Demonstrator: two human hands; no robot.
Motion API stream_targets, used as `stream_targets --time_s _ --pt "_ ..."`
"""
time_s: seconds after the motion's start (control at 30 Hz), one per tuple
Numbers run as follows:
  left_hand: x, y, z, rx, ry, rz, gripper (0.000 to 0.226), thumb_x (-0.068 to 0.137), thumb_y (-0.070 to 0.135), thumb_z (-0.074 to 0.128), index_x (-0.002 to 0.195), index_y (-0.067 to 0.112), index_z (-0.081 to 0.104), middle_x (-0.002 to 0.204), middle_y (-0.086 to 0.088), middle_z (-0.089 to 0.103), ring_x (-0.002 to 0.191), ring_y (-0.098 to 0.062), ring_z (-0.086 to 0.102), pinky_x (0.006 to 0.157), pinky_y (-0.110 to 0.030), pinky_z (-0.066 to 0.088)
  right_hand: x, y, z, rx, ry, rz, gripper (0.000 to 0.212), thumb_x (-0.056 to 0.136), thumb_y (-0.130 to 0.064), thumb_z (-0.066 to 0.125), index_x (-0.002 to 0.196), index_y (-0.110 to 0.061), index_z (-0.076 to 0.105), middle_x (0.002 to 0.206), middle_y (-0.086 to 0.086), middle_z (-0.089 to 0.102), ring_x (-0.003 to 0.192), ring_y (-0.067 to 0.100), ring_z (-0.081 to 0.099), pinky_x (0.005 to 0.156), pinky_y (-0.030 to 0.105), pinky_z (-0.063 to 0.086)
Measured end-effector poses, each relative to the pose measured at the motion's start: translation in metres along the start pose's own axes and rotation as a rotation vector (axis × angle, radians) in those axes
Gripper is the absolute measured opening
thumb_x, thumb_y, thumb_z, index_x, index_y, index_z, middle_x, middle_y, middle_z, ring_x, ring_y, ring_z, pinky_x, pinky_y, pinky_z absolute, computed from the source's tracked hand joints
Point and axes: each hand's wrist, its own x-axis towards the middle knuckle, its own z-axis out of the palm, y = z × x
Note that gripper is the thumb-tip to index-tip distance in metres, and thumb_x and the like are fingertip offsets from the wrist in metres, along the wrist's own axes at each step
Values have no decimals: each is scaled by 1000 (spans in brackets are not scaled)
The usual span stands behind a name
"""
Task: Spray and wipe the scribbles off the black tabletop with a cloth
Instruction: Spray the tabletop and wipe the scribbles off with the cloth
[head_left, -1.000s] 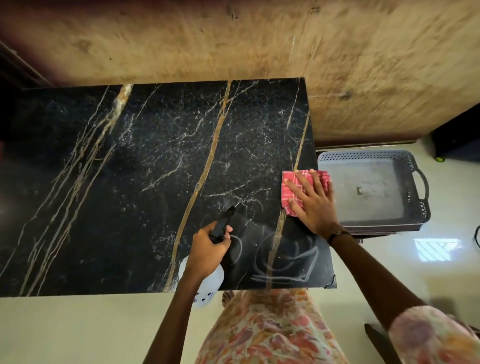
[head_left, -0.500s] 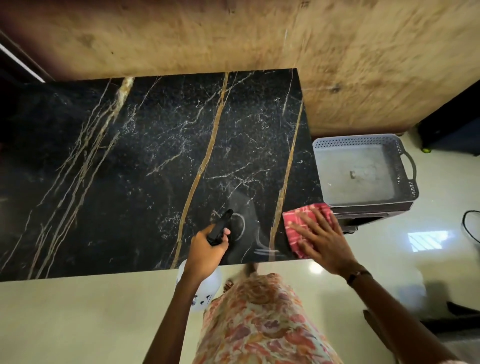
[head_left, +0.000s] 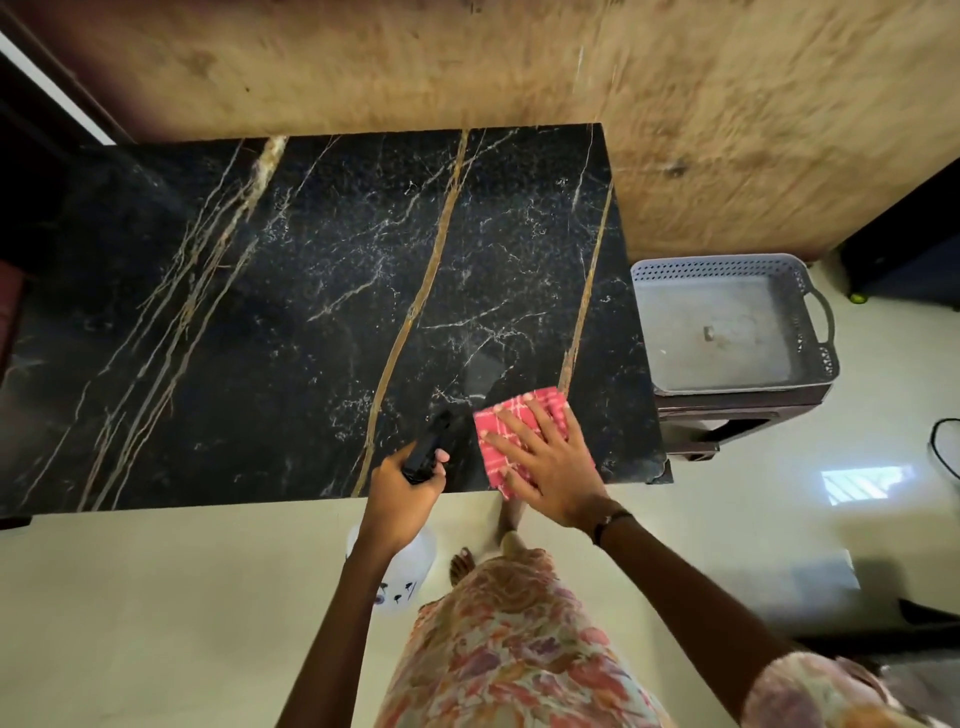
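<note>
Across the far-left and middle stretch of the black tabletop (head_left: 260, 322) you see only its own gold and white veins; no scribbles show there, so by your reading that ground needs nothing. Near the front edge, your left hand (head_left: 400, 491) curls round the black trigger head of the spray bottle (head_left: 434, 449), fingers wrapped on it, with the pale bottle body hanging below the table line beside your forearm. The bottle's long axis runs from that body, low and toward you, up and away to the nozzle, which points forward and a little right, at the patch just beside the cloth. Just right of the nozzle, the red checked cloth (head_left: 498, 439) lies flat on the top, close to the front right corner, one corner hanging slightly past the edge. Its longer side runs on a slant, from the near edge up toward the right-hand gold vein. Your right hand (head_left: 545, 462) presses it down with fingers straight and spread, palm on the fabric, not gripping. A dull, damp-looking smear sits just beyond the cloth; no chalk lines are plain around it, though anything under the cloth is hidden. You judge the wiping well along, with a last pass or two over this corner left. Farther right, a grey basket (head_left: 810, 317) stands off the table.
</note>
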Motion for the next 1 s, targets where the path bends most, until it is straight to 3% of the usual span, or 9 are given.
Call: stream_targets --time_s 0.17,0.33,0.47,0.6,0.67,0.77,0.9,1.0 --pt "-5 1 -9 -25 31 -10 21 87 9 60 82 28 67 64 -2 58 48 -17 40 52 -29 37 -20 48 -3 -45 9 -138 52 97 -54 28 145 -36 29 153 2 31 144 31 21 114 58 15" --pt "-3 -2 -16 -23 68 5 11 87 13 61 88 21 69 63 -1 58 51 -16 45 60 -34 41 45 76 -24 24 -14 128 56 96 -56 22 148 -38 22 159 1 22 148 29 9 115 62 9" --pt "-1 -3 -20 -50 78 1 17 88 9 60 82 23 67 61 -4 57 48 -17 41 53 -31 40 122 58 -40 88 -31 266 63 89 -58 6 149 -40 15 161 -3 12 148 30 1 114 62 -2" --pt "0 -2 -20 -63 93 -15 10 88 12 61 84 20 65 61 -1 55 51 -14 45 49 -24 41 152 18 -39 42 -42 132 61 92 -56 5 150 -39 16 160 -2 13 147 33 3 114 64 -2" --pt "1 -2 -20 -61 93 -11 6 88 12 61 88 16 66 59 0 53 51 -14 44 49 -25 40 141 -3 -31 5 -34 27 57 96 -53 10 150 -36 18 160 1 16 147 35 4 113 66 3" --pt "6 -3 -21 -39 102 -5 10 87 12 63 80 18 65 52 1 49 49 -16 42 51 -30 39 97 -26 -19 -13 -37 -174 54 98 -50 20 149 -33 22 158 4 22 146 35 10 112 66 13" --pt "13 -2 -24 -20 109 5 17 87 8 61 85 23 69 56 0 54 46 -14 41 51 -31 39 37 2 -13 -35 -50 -362 52 98 -54 26 146 -37 26 153 2 32 145 31 17 113 60 12" --pt "12 -3 -29 -40 118 2 20 87 7 60 85 25 69 58 -2 55 45 -14 41 50 -29 38 27 49 -20 -96 -43 -330 52 96 -56 28 145 -36 30 150 3 38 142 30 21 115 58 13"
